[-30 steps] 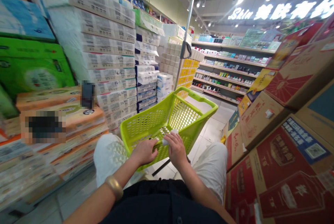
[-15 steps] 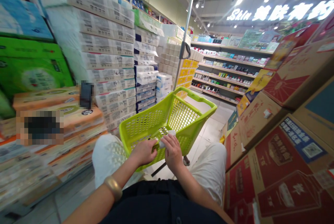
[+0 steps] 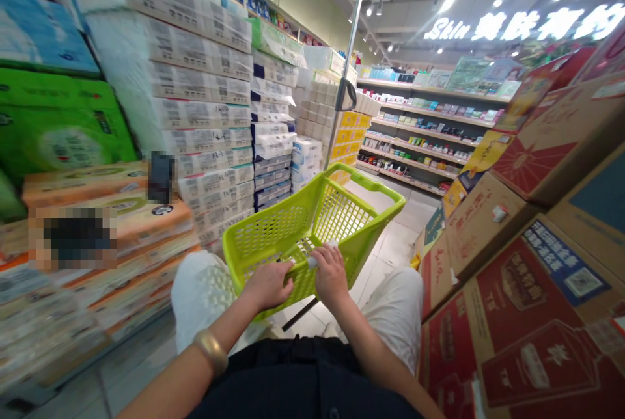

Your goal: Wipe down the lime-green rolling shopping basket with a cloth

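Observation:
A lime-green plastic shopping basket (image 3: pixel 364 256) with perforated walls and a pole-like frame stands between my knees. My left hand (image 3: pixel 270 284) is closed around its near rim. A little to the right, my right hand (image 3: pixel 331 274) is closed over a crumpled white tissue (image 3: pixel 312 262) pressed on the same rim. Part of the tissue sticks out past the fingers, and the rest is hidden under them. Through the holes and over the rim I see the basket's floor. A gold bracelet (image 3: pixel 211 351) is on my left wrist.
Tall stacks of wrapped paper packs (image 3: pixel 209 81) line the left side. Orange tissue packs (image 3: pixel 151 224) lie nearer, two blurred patches on them. Red and brown cartons (image 3: pixel 517 276) rise close at the right. A metal pole (image 3: pixel 354 35) stands behind the basket; stocked shelves (image 3: pixel 430 107) are farther back.
My right hand has slid slightly to the right along the basket's near rim with the white tissue. My left hand and the basket have stayed in place.

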The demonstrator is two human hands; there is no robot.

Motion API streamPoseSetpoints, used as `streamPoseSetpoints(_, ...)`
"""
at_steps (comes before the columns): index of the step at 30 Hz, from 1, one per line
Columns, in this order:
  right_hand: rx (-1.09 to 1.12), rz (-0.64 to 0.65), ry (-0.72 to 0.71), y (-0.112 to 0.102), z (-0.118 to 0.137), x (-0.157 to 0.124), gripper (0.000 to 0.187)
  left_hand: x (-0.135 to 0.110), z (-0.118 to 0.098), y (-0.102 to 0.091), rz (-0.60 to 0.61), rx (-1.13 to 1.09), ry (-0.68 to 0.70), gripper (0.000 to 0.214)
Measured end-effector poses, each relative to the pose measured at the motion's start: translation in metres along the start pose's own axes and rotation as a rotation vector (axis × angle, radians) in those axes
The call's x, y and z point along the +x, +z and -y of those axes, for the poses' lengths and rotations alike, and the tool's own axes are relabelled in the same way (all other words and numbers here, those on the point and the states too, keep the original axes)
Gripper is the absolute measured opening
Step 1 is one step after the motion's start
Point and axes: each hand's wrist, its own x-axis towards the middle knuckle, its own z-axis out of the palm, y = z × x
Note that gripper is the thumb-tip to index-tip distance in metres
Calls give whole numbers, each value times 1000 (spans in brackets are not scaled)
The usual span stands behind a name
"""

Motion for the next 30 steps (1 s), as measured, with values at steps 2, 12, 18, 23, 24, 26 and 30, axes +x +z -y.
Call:
streamPoseSetpoints(2, 5, 27, -30, -3, 0, 1, 43, 0, 1, 1, 2, -3, 10, 27)
streamPoseSetpoints(12, -64, -50, 83, -22, -40, 14, 36, 0, -1, 1, -5, -10, 1, 28)
streamPoseSetpoints(18, -40, 27, -29, -11, -16, 9, 38, -1, 8, 1, -12, -9, 15, 27)
streamPoseSetpoints(23, -130, 18, -26, -32, -50, 26, 35, 4, 21, -2, -17, 0, 26, 29)
streamPoseSetpoints(24, -149, -3, -15, -38, -59, 29, 35, 5, 23, -4, -20, 1, 31, 30)
streamPoseSetpoints(26, -179, -41, 2, -48, -76, 34, 36, 7, 26, -6, -21, -3, 43, 31)
streamPoseSetpoints(30, -202, -84, 14, -57, -93, 36, 35, 7, 28, -7, -19, -13, 65, 33)
